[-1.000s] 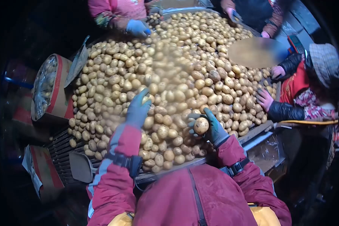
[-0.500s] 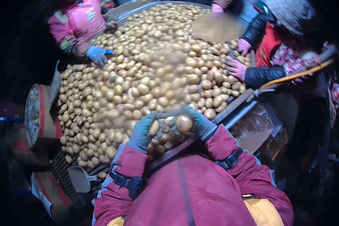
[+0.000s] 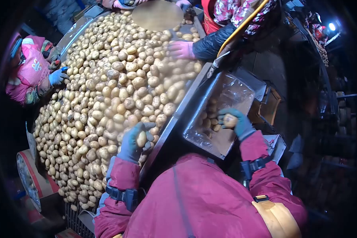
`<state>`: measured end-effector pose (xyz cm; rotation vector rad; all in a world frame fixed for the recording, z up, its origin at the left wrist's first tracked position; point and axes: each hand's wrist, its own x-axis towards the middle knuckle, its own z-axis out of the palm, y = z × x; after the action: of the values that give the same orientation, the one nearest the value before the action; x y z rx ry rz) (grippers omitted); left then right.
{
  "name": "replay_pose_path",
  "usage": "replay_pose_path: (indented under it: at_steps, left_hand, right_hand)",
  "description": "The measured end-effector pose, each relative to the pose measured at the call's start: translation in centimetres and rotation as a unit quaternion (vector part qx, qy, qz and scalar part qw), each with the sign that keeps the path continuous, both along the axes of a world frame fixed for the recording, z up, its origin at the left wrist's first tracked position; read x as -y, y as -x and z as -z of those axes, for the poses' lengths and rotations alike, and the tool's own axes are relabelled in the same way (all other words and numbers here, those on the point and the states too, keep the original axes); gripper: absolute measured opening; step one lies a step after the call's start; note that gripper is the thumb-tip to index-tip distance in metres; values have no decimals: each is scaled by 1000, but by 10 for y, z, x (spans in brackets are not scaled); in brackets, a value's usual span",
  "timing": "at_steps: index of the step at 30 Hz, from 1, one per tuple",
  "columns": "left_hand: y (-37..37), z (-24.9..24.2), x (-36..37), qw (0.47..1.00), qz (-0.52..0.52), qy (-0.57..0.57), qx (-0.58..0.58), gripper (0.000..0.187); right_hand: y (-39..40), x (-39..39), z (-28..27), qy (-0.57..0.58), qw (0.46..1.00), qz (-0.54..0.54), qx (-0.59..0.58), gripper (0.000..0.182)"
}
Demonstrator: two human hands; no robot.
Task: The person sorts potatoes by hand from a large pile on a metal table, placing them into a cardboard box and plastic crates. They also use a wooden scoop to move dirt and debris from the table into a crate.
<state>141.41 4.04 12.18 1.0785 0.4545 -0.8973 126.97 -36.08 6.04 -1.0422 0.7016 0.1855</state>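
My gloved left hand is over the near edge of a large heap of potatoes, its fingers curled round a potato. To the right, my gloved right hand grips another potato above a plastic-lined box. Several potatoes lie in the left part of that box, partly blurred. A metal rail runs between the heap and the box.
A blue-gloved hand of one person rests at the heap's left edge. Another person's pink-gloved hand touches potatoes at the upper right. A red-striped carton stands at left, and a brown open box is behind the lined one.
My view has turned right. My right hand has gone from beside my left, over the heap, to above the lined box, with its potato. My left hand still holds a potato.
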Motion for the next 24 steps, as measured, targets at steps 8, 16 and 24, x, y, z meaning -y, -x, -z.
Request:
replay_pose_path:
  at_steps: [8,16,24]
  left_hand:
    - [0,43,11,994,-36,100,-34,72]
    - [-1,52,11,981,-98,163,-47,78]
    - [26,23,-15,990,-30,126,64,56]
  right_hand:
    - [201,192,89,108,964,159,-186,32]
    - [-7,-32,-26,67,988,-130,-49,39]
    - [-107,-236,-27,-213,941,-260,-47,43]
